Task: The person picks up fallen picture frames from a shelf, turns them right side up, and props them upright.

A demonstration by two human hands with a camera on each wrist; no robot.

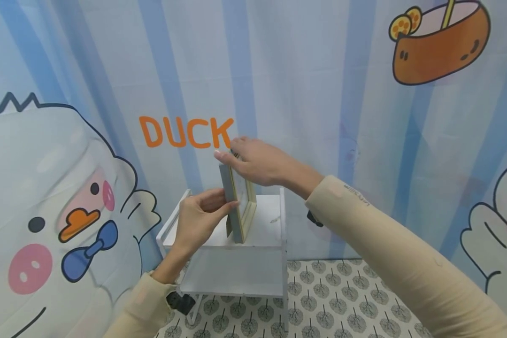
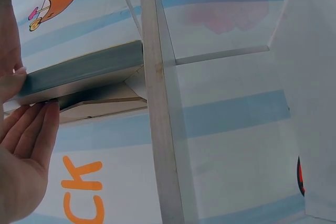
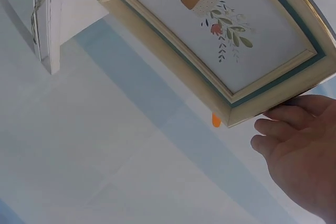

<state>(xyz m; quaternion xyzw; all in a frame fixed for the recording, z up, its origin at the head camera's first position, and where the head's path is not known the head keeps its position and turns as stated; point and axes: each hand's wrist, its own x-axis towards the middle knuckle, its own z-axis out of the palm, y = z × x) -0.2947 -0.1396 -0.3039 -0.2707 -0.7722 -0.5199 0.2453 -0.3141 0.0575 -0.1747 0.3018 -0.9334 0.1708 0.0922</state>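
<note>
A picture frame [image 1: 249,211] with a cream border stands upright, side-on, on the top shelf of a white rack [image 1: 270,220]. Its front carries a teal inner line and a floral print, clear on the picture frame [image 3: 184,85] in the right wrist view. My left hand [image 1: 200,218] grips its near side edge, thumb toward the front, fingers behind. Over the top edge lies my right hand [image 1: 257,162], relaxed fingers touching it, as the right hand [image 3: 304,140] also shows. Behind the frame, a support flap [image 2: 100,108] angles out from the back.
The white rack has a lower shelf [image 1: 232,272] and raised side rails. A striped curtain [image 1: 304,94] with cartoon prints hangs close behind. Tree-patterned flooring [image 1: 329,300] lies below and to the right.
</note>
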